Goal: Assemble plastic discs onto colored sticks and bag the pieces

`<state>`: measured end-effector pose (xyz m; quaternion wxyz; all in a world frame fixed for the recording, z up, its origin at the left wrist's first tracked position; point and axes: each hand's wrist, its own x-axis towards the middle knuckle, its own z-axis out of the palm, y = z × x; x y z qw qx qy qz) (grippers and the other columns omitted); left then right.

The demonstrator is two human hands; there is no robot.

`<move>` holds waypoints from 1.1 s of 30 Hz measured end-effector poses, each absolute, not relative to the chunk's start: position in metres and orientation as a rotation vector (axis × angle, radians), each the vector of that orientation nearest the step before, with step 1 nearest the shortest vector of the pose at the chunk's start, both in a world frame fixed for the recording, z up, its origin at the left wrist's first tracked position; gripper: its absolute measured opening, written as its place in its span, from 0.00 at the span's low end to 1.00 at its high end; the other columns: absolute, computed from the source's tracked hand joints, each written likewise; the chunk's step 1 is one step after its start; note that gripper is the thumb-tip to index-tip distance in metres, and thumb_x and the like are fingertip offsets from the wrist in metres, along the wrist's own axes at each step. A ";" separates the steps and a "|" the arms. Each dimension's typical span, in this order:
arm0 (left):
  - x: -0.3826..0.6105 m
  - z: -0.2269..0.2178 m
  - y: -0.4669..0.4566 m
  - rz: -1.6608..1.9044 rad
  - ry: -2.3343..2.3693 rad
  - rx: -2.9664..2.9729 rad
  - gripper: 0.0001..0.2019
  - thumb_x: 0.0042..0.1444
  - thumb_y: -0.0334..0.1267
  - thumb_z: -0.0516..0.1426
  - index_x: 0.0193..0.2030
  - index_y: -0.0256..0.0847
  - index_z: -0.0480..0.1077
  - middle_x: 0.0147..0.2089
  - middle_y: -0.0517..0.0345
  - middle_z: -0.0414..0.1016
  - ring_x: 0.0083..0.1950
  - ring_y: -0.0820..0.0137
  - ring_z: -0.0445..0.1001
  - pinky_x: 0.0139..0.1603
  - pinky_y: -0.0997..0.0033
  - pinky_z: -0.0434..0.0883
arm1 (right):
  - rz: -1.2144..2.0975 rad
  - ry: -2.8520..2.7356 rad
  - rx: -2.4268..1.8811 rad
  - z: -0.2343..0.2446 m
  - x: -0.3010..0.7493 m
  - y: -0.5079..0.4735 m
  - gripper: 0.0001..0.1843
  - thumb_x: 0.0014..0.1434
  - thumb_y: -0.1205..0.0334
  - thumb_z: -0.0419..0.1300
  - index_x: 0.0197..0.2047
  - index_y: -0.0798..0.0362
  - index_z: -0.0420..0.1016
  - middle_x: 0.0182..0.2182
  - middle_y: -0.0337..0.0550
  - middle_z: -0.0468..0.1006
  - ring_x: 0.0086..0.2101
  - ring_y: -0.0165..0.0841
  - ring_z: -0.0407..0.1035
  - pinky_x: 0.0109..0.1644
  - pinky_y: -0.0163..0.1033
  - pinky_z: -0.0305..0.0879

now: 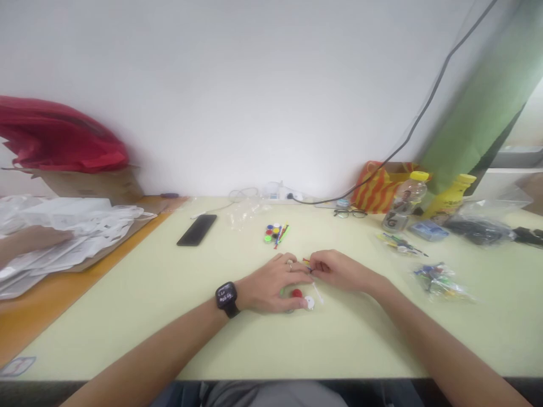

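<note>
My left hand (278,284) lies low over the table with its fingers stretched out and its thumb at a white disc (309,303). A red disc (297,293) shows between the thumb and forefinger, and a green piece is partly covered by the palm. My right hand (337,270) is closed, fingertips pinched together close to my left fingertips. Red and yellow bits (306,261) show beside the pinch; what it holds is hidden. A thin white stick (318,293) lies below it. Farther back sit several coloured discs (272,232) and a bundle of coloured sticks (282,235).
A black phone (197,230) lies at the left, and glasses (350,213) at the back. On the right are bags of coloured parts (440,280), a clear bottle (405,200) and a yellow bottle (448,200). Another person's hand (40,237) rests on white sheets at far left.
</note>
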<state>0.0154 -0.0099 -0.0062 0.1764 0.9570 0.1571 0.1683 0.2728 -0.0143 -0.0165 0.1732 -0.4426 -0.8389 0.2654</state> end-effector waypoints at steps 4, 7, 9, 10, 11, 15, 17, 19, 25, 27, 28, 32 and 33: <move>0.014 -0.008 -0.008 0.503 0.467 2.723 0.22 0.64 0.55 0.59 0.60 0.48 0.75 0.59 0.49 0.75 0.60 0.53 0.67 0.64 0.53 0.64 | 0.717 -2.387 -1.265 -0.013 0.273 -0.015 0.05 0.61 0.69 0.56 0.36 0.52 0.72 0.29 0.36 0.73 0.29 0.31 0.64 0.32 0.35 0.57; 0.013 -0.007 -0.008 0.506 0.482 2.717 0.21 0.65 0.54 0.58 0.58 0.48 0.76 0.55 0.48 0.76 0.58 0.55 0.68 0.63 0.54 0.65 | 0.758 -2.382 -1.254 -0.012 0.274 -0.015 0.05 0.59 0.70 0.57 0.36 0.52 0.72 0.28 0.36 0.73 0.28 0.30 0.64 0.32 0.34 0.57; 0.012 -0.006 -0.008 0.502 0.490 2.717 0.20 0.65 0.54 0.58 0.58 0.48 0.76 0.54 0.48 0.76 0.57 0.55 0.68 0.63 0.55 0.65 | 0.770 -2.381 -1.257 -0.012 0.274 -0.014 0.05 0.59 0.70 0.57 0.36 0.52 0.72 0.28 0.36 0.73 0.28 0.30 0.65 0.32 0.34 0.58; 0.012 -0.006 -0.008 0.499 0.494 2.716 0.20 0.65 0.54 0.58 0.58 0.48 0.76 0.54 0.48 0.75 0.57 0.55 0.68 0.63 0.55 0.65 | 0.756 -2.383 -1.268 -0.012 0.275 -0.014 0.05 0.59 0.70 0.57 0.35 0.52 0.72 0.28 0.37 0.74 0.28 0.30 0.65 0.32 0.34 0.58; 0.012 -0.006 -0.008 0.496 0.498 2.716 0.20 0.65 0.54 0.58 0.58 0.48 0.76 0.54 0.48 0.75 0.57 0.55 0.68 0.63 0.55 0.65 | 0.733 -2.387 -1.281 -0.013 0.275 -0.014 0.05 0.59 0.70 0.57 0.35 0.52 0.72 0.29 0.37 0.74 0.28 0.30 0.65 0.32 0.34 0.57; 0.010 -0.007 -0.005 0.499 0.530 2.717 0.20 0.65 0.53 0.59 0.58 0.48 0.77 0.53 0.49 0.75 0.58 0.55 0.68 0.65 0.53 0.64 | 0.677 -2.424 -1.317 -0.012 0.279 -0.013 0.05 0.59 0.70 0.56 0.33 0.52 0.71 0.28 0.37 0.74 0.28 0.30 0.64 0.32 0.34 0.56; 0.009 -0.007 -0.003 0.500 0.556 2.715 0.20 0.65 0.53 0.59 0.59 0.48 0.77 0.53 0.49 0.75 0.58 0.55 0.67 0.66 0.53 0.63 | 0.680 -2.436 -1.325 -0.011 0.282 -0.012 0.06 0.59 0.70 0.56 0.33 0.52 0.71 0.27 0.37 0.74 0.27 0.30 0.64 0.32 0.34 0.56; 0.008 -0.007 -0.002 0.499 0.572 2.710 0.20 0.65 0.52 0.59 0.59 0.48 0.77 0.54 0.49 0.75 0.58 0.55 0.68 0.66 0.53 0.64 | 0.683 -2.436 -1.335 -0.011 0.283 -0.012 0.06 0.59 0.71 0.56 0.34 0.52 0.71 0.27 0.37 0.74 0.27 0.30 0.64 0.32 0.34 0.56; 0.006 -0.005 0.001 0.558 0.626 2.667 0.19 0.69 0.48 0.56 0.64 0.50 0.72 0.59 0.50 0.74 0.63 0.56 0.67 0.67 0.53 0.63 | 0.679 -2.426 -1.305 -0.012 0.283 -0.012 0.07 0.60 0.69 0.56 0.38 0.51 0.75 0.27 0.37 0.74 0.27 0.31 0.64 0.32 0.35 0.57; 0.005 -0.006 0.002 0.563 0.638 2.667 0.19 0.69 0.48 0.55 0.64 0.49 0.72 0.60 0.50 0.74 0.64 0.56 0.67 0.68 0.52 0.63 | 0.653 -2.428 -1.272 -0.012 0.281 -0.013 0.08 0.60 0.70 0.57 0.39 0.51 0.77 0.29 0.38 0.75 0.29 0.32 0.66 0.33 0.36 0.59; 0.005 -0.006 0.003 0.563 0.638 2.667 0.19 0.69 0.48 0.55 0.64 0.49 0.72 0.61 0.50 0.74 0.64 0.56 0.67 0.68 0.52 0.63 | 0.651 -2.436 -1.245 -0.012 0.280 -0.013 0.09 0.60 0.70 0.57 0.39 0.51 0.78 0.31 0.39 0.77 0.30 0.33 0.67 0.35 0.36 0.60; 0.004 -0.008 0.005 0.568 0.625 2.656 0.19 0.71 0.48 0.53 0.62 0.48 0.73 0.60 0.50 0.76 0.63 0.57 0.68 0.67 0.52 0.64 | 0.690 -2.478 -1.138 -0.009 0.276 -0.016 0.10 0.62 0.69 0.58 0.43 0.50 0.80 0.38 0.43 0.79 0.35 0.34 0.71 0.40 0.37 0.64; 0.003 -0.009 0.006 0.570 0.627 2.648 0.18 0.71 0.48 0.53 0.62 0.47 0.74 0.59 0.50 0.77 0.62 0.57 0.68 0.66 0.53 0.65 | 0.681 -2.483 -1.141 -0.009 0.275 -0.016 0.10 0.63 0.68 0.58 0.43 0.49 0.79 0.37 0.42 0.78 0.35 0.34 0.71 0.40 0.37 0.64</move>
